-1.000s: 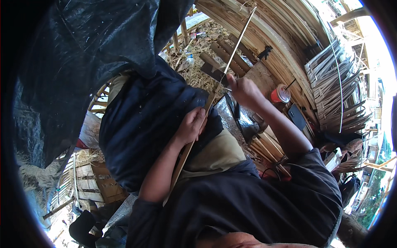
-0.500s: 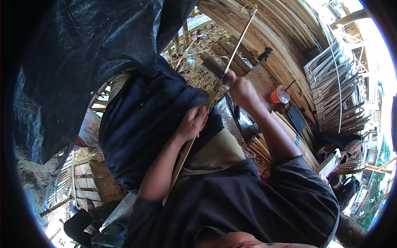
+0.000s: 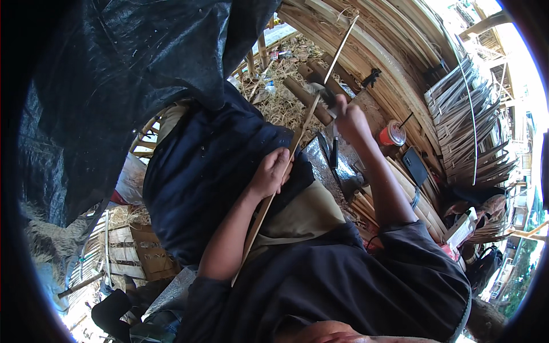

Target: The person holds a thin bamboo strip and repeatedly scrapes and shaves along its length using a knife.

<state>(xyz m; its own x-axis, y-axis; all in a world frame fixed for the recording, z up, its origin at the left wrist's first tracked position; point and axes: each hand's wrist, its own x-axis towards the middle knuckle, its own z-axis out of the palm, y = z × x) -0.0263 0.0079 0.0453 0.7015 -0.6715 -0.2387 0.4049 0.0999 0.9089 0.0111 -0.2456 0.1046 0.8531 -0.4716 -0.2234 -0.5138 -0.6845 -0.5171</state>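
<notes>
A long, thin bamboo strip [image 3: 303,127] runs slantwise from against my left arm and shirt up to the far wood pile. My left hand [image 3: 271,173] is closed round its middle, over my lap, which a dark cloth [image 3: 211,166] covers. Farther along, my right hand [image 3: 352,119] is closed on a knife [image 3: 324,94] whose blade lies against or just beside the strip. Motion blurs the blade, so its exact contact cannot be told. The handle is mostly hidden in my fist.
Stacked wooden strips [image 3: 394,63] line the far right side. A red cup [image 3: 393,134] with a straw and a dark phone [image 3: 414,166] lie right of my right forearm. Shavings [image 3: 280,106] litter the ground ahead. A black tarp [image 3: 126,74] hangs at left.
My right hand has shifted a little to the right with the knife, and the blade has turned and reaches less far left past the strip. My left hand keeps its hold on the strip.
</notes>
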